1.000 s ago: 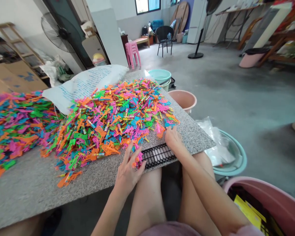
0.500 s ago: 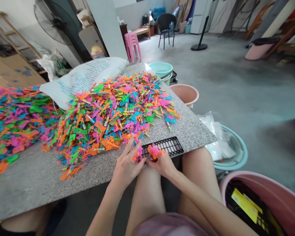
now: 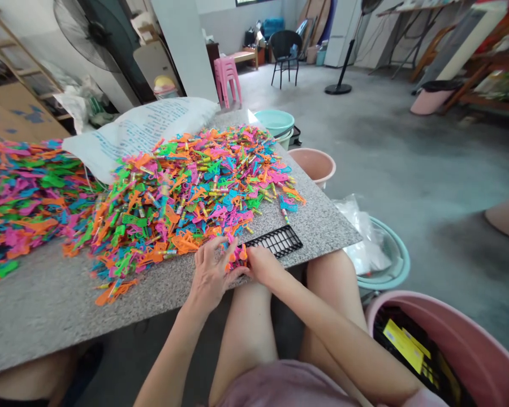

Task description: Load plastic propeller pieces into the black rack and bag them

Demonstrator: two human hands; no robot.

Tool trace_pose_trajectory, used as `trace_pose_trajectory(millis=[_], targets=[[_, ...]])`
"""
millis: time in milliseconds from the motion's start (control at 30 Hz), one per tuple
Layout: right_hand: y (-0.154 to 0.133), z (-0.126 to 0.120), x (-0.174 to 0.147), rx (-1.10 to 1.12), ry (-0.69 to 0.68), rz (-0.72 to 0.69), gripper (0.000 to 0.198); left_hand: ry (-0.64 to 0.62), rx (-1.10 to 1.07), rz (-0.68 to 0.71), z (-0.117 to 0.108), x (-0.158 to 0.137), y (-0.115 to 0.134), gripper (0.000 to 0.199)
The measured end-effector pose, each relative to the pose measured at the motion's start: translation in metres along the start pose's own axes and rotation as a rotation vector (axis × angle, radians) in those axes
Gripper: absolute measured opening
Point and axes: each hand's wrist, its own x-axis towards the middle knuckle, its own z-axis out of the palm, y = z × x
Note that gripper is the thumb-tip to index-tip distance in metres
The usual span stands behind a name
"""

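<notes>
You can read no words here: the rows of blue print (image 3: 129, 135) on the white sack (image 3: 152, 125) before you are too blurred to make out.

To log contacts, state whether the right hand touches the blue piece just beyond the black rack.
Apart. The head view shows the black rack and bare tabletop lying between the right hand and the blue piece.

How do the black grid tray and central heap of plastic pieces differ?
The black grid tray is one colour; the heap mixes orange, pink, green and blue. The tray is a straight-edged rectangle; the heap is a loose mound, spreading much wider. Both rest on the speckled tabletop.
</notes>
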Motion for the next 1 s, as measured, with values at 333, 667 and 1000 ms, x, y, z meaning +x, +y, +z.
trace_pose_trajectory(millis=[333, 667, 1000], targets=[[0.006, 0.005, -0.007, 0.087, 0.026, -0.135, 0.015, -0.095, -0.164, 0.02, 0.008, -0.003, 0.0, 0.057], [0.025, -0.003, 0.009, 0.096, -0.042, -0.307, 0.018, -0.038, -0.217, -0.048, 0.016, -0.007, 0.007, 0.045], [0.127, -0.072, 0.071, 0.0, 0.284, 0.429, 0.026, -0.013, -0.177, 0.036, 0.009, -0.005, 0.002, 0.027]])
